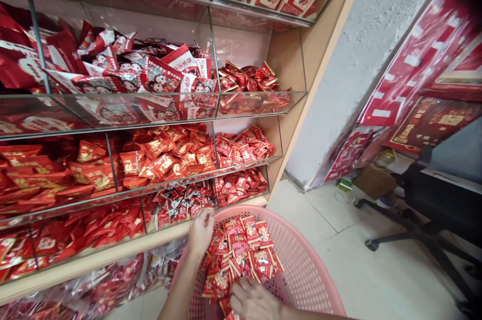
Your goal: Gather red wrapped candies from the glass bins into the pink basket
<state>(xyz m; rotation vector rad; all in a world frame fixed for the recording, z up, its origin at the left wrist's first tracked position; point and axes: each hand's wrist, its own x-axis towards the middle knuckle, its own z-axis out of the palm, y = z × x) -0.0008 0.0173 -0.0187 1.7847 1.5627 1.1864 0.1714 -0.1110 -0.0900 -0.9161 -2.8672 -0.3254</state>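
Well, a person is bending over a round pink plastic basket with lots of little holes in it. A pile of small shiny red sweet packets is lying inside the basket, over on its left half.

The left hand is resting at the far edge of the basket, right on top of the pile. Its fingers are curling down out of sight, so I cannot tell if it is gripping a packet. The right hand is lying on the near side of the pile. Its fingers are bending down among the packets, and I cannot tell if it is squeezing any either.

Just behind the basket a tall light brown wooden shelf is standing. Its clear plastic boxes are holding heaps more red packets, some with little cartoon faces on them. The lowest wooden ledge is running just beside the basket's far rim.

To the right of the basket, pale floor tiles are showing. Well away on that side, a black office chair on wheels is standing, with a brown cardboard box sitting near its legs. Higher up past the basket, long red paper banners are leaning beside a rough grey wall.
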